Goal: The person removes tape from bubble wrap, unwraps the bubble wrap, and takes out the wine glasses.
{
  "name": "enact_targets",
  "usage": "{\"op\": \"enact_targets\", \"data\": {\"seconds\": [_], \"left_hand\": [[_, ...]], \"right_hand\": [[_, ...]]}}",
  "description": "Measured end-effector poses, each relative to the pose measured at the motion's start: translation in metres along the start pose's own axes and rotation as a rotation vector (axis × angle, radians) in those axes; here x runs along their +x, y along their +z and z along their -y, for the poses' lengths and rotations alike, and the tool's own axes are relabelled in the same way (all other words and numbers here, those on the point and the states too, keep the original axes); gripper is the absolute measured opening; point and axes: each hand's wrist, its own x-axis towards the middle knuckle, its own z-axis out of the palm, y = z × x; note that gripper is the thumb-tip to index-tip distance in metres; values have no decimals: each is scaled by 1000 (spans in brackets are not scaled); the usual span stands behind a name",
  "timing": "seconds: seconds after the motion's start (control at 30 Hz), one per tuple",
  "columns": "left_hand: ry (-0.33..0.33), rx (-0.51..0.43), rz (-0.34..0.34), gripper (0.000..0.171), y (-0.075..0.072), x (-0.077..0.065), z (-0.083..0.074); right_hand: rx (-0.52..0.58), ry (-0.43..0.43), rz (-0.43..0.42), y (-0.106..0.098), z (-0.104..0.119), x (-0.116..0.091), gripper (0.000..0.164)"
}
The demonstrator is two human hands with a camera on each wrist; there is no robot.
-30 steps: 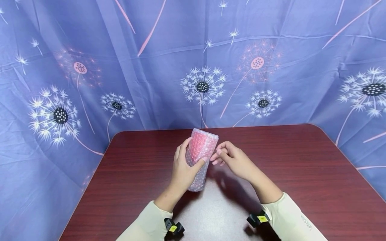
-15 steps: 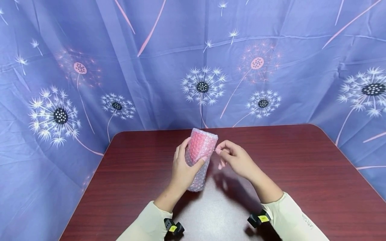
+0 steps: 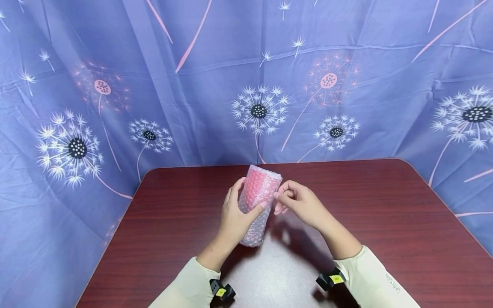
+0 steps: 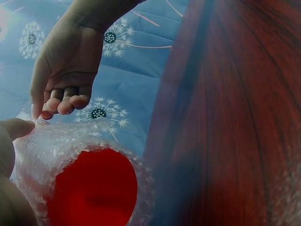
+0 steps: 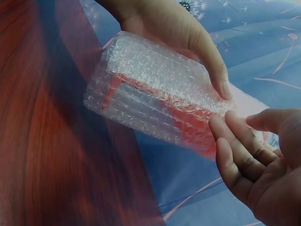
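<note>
A bubble-wrapped red and clear cylinder (image 3: 263, 185) leans over the table in the head view. My left hand (image 3: 236, 218) grips it from the left, thumb across its near side and fingers behind. On its right side, near the upper end, my right hand (image 3: 302, 206) pinches the edge of the wrap between thumb and forefinger; the other fingers are loosely bent. The left wrist view looks at one end of the bundle, where a round red face (image 4: 96, 188) shows inside the bubble wrap (image 4: 61, 141). Along the bundle, the right wrist view shows a long overlapping wrap layer (image 5: 155, 66).
A dark red wood-grain table (image 3: 173, 214) lies under both hands. Behind it hangs a blue curtain (image 3: 215, 107) printed with dandelions. Each wrist wears a small black camera, such as the right one (image 3: 325, 281).
My right hand came away from the wrap's side, then moved back to its edge with thumb and forefinger together. The wrapped cylinder has shifted slightly to the right in my left hand.
</note>
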Motion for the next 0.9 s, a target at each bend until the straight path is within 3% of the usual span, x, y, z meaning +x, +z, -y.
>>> {"op": "enact_targets", "data": {"seconds": [0.47, 0.9], "left_hand": [[-50, 40, 90, 99, 0, -1, 1], [-31, 71, 12, 97, 0, 1, 0]], "right_hand": [[1, 15, 29, 1, 1, -1, 18], [-18, -26, 55, 2, 0, -1, 21]]}}
